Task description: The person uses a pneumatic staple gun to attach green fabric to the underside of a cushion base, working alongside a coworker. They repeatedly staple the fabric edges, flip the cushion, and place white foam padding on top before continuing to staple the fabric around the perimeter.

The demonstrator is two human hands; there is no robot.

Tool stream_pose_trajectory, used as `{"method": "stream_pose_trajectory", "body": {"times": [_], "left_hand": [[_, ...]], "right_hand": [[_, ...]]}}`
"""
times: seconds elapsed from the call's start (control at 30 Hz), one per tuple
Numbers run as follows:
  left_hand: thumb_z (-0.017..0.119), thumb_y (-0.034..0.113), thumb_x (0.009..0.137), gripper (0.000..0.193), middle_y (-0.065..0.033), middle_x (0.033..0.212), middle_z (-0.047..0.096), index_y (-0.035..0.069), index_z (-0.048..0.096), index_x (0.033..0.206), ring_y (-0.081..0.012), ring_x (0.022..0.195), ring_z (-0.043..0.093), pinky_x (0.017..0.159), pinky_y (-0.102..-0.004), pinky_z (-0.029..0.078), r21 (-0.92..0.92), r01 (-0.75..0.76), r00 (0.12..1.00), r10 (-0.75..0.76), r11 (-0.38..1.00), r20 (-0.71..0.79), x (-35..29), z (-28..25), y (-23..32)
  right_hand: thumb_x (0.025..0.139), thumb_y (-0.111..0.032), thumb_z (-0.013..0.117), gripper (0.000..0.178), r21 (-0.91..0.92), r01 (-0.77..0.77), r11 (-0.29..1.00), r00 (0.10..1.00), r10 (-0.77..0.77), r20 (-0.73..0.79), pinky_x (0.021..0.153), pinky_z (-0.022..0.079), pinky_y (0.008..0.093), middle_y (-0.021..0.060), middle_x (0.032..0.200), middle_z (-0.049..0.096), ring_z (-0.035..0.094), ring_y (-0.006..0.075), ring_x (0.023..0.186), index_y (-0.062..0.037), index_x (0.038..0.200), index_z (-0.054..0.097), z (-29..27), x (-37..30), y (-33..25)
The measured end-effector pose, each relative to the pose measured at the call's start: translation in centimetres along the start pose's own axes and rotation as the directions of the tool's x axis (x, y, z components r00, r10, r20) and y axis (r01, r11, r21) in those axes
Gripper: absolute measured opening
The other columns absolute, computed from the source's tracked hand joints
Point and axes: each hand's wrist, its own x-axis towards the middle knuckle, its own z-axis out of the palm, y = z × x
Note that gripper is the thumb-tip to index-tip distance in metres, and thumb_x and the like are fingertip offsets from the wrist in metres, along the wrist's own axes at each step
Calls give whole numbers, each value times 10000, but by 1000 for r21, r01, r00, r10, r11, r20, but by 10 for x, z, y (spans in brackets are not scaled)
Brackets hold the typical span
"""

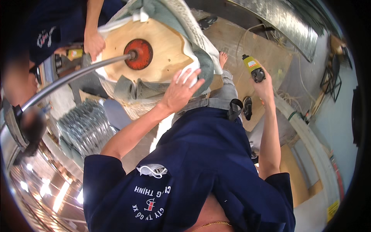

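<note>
A plywood panel [166, 42] with a curved edge lies at the upper middle, with white padding and grey-green fabric [206, 65] round its rim. A red round pad [145, 58] on a bent metal rod [73, 75] rests on its wood. My left hand [181, 91] is open, fingers spread over the padding and fabric at the near right edge. Off to the right, away from the panel, my right hand [264, 87] is closed round a yellow-green and black staple gun [252, 66], its handle hidden in my palm.
Across the panel a co-worker's hand [94, 44] holds its left edge. A stack of plastic-wrapped pieces [87, 125] stands at left. On the floor are a dark shoe [247, 108], another shoe [208, 22] and loose hoses [247, 36]. A metal-faced bench [286, 27] stands at upper right.
</note>
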Motion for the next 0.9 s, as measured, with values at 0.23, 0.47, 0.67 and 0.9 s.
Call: {"method": "stream_pose_trajectory", "body": {"times": [0.23, 0.47, 0.67, 0.9], "left_hand": [[592, 204, 885, 378, -116, 1568, 454, 116, 671, 1244, -305, 1498, 355, 1260, -483, 231, 40, -549, 792, 505, 835, 343, 82, 35, 22], [593, 213, 899, 145, -76, 1079, 677, 112, 697, 889, -226, 1176, 607, 1040, -381, 423, -172, -698, 505, 647, 696, 571, 79, 20, -18], [622, 117, 832, 45, -53, 671, 660, 116, 660, 808, -237, 735, 709, 822, -357, 474, 57, -628, 628, 462, 777, 626, 103, -9, -52], [615, 85, 783, 152, -195, 723, 703, 12, 703, 883, -362, 734, 720, 704, -476, 547, -72, -143, 701, 152, 987, 697, 63, -28, -47]], "right_hand": [[809, 15, 711, 642, 116, -34, 993, 999, 37, -23, 984, 499, 346, 183, 1205, 698, 675, 275, 1136, -76, 1431, 579, 31, -48, 27], [804, -28, 744, 642, 96, -9, 995, 997, 15, -70, 971, 507, 379, 191, 1192, 691, 670, 340, 1130, -88, 1422, 580, 51, -54, 49], [795, -43, 733, 658, 78, -43, 996, 998, 46, -34, 984, 494, 386, 201, 1224, 678, 656, 343, 1138, -83, 1431, 569, 53, -66, 56], [761, -35, 741, 707, 22, -38, 999, 997, 37, 60, 933, 492, 437, 199, 1114, 654, 633, 400, 1090, -103, 1441, 557, 54, -68, 41]]}}
